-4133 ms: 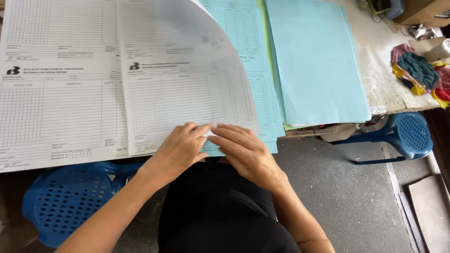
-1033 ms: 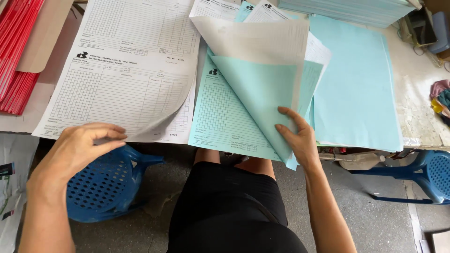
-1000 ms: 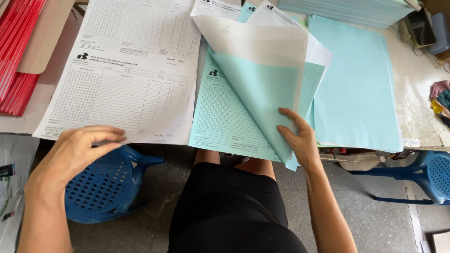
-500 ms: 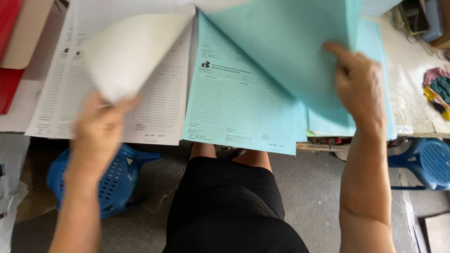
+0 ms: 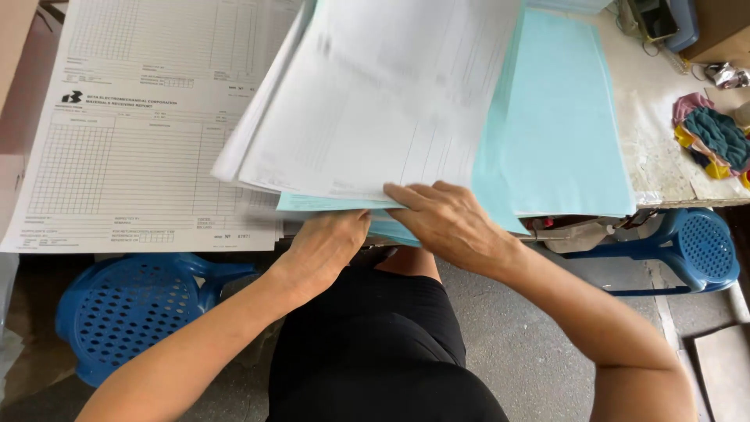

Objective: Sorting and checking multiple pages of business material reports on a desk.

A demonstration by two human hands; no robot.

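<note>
My left hand (image 5: 326, 244) and my right hand (image 5: 447, 223) meet at the table's front edge, both gripping the near edge of a bundle of white form sheets (image 5: 375, 101) that is raised and blurred. Pale blue sheets (image 5: 328, 203) peek out under the bundle at my fingers. A white printed form with a grid (image 5: 133, 133) lies flat on the table to the left. To the right lies a stack of plain pale blue paper (image 5: 562, 117).
A blue plastic stool (image 5: 125, 309) stands under the table at left, another blue stool (image 5: 695, 250) at right. Coloured rags (image 5: 715, 141) lie on the table's right end. The white tabletop (image 5: 664, 117) shows beside the blue stack.
My hands were apart, each lifting a sheet; now they have come together at the front edge, and the white sheets cover the blue printed form in the middle.
</note>
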